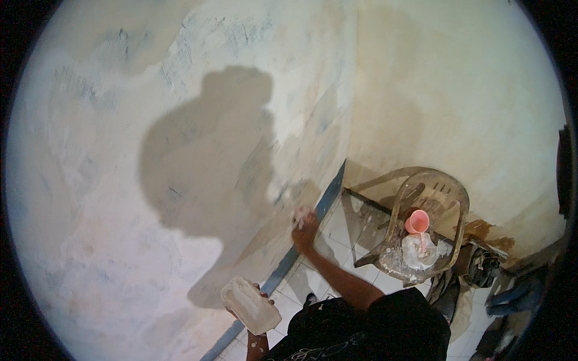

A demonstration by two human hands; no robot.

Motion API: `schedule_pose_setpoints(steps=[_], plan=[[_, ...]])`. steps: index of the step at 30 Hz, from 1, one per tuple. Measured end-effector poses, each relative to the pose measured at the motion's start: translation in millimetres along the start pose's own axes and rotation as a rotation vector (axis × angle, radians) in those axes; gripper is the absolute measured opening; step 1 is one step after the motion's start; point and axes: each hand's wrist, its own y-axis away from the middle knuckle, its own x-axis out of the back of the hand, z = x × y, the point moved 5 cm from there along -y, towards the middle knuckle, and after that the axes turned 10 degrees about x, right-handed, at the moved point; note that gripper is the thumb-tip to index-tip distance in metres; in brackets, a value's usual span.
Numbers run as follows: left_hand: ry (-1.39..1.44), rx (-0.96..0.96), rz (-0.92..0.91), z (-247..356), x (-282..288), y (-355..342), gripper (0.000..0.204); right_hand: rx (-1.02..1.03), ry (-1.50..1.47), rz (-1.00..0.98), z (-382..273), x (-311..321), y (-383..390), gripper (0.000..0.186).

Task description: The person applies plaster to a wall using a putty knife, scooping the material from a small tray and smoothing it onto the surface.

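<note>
My left hand (264,293) holds up a shallow rectangular tray (250,305) smeared with whitish putty. Its fingertips show along the far edge and the palm is hidden beneath. My right hand (304,225) is at the patchy white wall (120,174), low down, just above a blue strip (331,191) along the wall's foot. White paste coats its fingers, which are bent and closed. Whatever they grip, if anything, is too small or too hidden to make out.
A worn, stained plastic armchair (462,207) stands in the corner to the right. On its seat are a pink mug (416,221) and a white plastic bag (419,251). Dark cloths (483,268) lie beside it. White tiles (292,283) cover the floor.
</note>
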Motion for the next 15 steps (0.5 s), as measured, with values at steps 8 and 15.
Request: schedule_pose_setpoints(steps=[8, 15], plan=[[-0.155, -0.113, -0.054, 12, 35, 23, 0.087, 0.093, 0.15, 0.028, 67, -49, -23, 0.046], [-0.006, -0.124, 0.002, 19, 27, 20, 0.084, -0.399, -0.812, -0.084, -76, -37, 136, 0.027]])
